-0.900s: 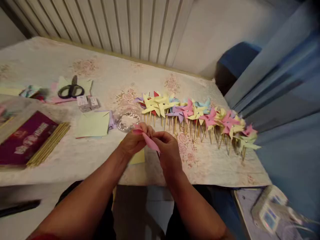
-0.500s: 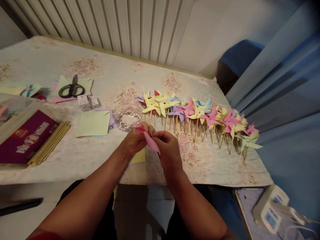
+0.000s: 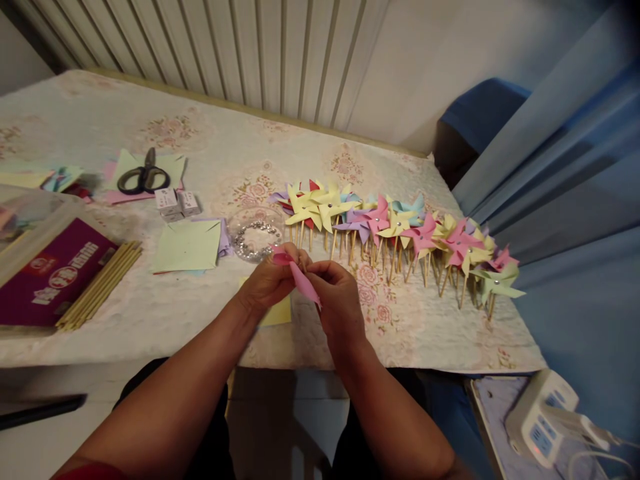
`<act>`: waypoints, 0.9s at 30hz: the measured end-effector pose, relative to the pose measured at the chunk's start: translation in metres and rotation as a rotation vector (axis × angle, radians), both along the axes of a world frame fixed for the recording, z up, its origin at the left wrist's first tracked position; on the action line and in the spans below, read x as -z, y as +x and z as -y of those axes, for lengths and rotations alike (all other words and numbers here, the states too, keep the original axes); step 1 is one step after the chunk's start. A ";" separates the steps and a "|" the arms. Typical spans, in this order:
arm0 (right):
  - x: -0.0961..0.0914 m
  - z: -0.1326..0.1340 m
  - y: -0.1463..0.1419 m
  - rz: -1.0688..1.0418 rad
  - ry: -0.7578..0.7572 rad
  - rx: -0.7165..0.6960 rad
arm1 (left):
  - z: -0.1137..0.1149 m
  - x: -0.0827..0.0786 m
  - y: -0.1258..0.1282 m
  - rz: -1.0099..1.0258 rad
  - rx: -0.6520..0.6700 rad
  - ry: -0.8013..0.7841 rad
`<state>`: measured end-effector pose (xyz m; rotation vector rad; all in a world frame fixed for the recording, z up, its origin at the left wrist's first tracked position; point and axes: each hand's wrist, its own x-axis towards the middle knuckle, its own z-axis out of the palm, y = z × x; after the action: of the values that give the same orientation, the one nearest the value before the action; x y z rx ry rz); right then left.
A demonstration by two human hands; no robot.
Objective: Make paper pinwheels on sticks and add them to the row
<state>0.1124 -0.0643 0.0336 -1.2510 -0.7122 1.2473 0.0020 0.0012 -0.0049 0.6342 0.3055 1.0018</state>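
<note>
Between my two hands is a piece of pink paper (image 3: 304, 283), folded and curved like a pinwheel. My left hand (image 3: 273, 280) is closed on its left side. Fingers of my right hand (image 3: 337, 290) pinch at its right side, close to the left fingertips; whatever small part they press there is hidden. Just beyond my left hand lies a clear round dish (image 3: 235, 247) with small shiny metal pieces in a ring. A yellow paper sheet (image 3: 280, 313) lies partly under my left wrist.
Finished pinwheels (image 3: 423, 235) on sticks lie in a row at right. On the left are green paper squares (image 3: 187, 248), small white boxes (image 3: 173, 205), scissors (image 3: 145, 179), a bundle of sticks (image 3: 100, 287) and a purple-labelled container (image 3: 45, 287). A power strip (image 3: 543, 420) sits at lower right.
The pink paper has shifted very slightly to the right with my hands. Both hands keep the same hold, and the things on the table stay put.
</note>
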 end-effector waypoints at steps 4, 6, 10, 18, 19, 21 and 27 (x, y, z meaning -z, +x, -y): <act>0.001 0.000 0.000 -0.003 -0.005 -0.003 | 0.000 -0.001 0.000 -0.008 0.000 -0.007; 0.002 0.000 0.000 -0.019 -0.001 -0.005 | 0.000 -0.001 0.000 -0.013 0.002 -0.007; 0.005 -0.001 0.001 -0.026 0.026 -0.008 | 0.000 0.000 0.000 -0.014 0.002 -0.011; 0.003 -0.001 0.002 0.013 0.033 -0.029 | 0.000 0.000 0.000 -0.009 -0.006 -0.009; 0.003 -0.001 0.002 0.011 0.036 -0.027 | 0.000 0.000 0.000 -0.005 -0.008 -0.009; 0.003 -0.001 0.002 0.013 0.040 -0.022 | 0.000 -0.001 0.000 -0.003 -0.013 -0.010; 0.004 -0.002 0.001 0.020 0.033 -0.014 | 0.000 0.001 0.000 -0.021 -0.009 -0.016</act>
<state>0.1138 -0.0627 0.0298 -1.2350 -0.7538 1.2315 0.0017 0.0013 -0.0059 0.6297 0.3353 1.0010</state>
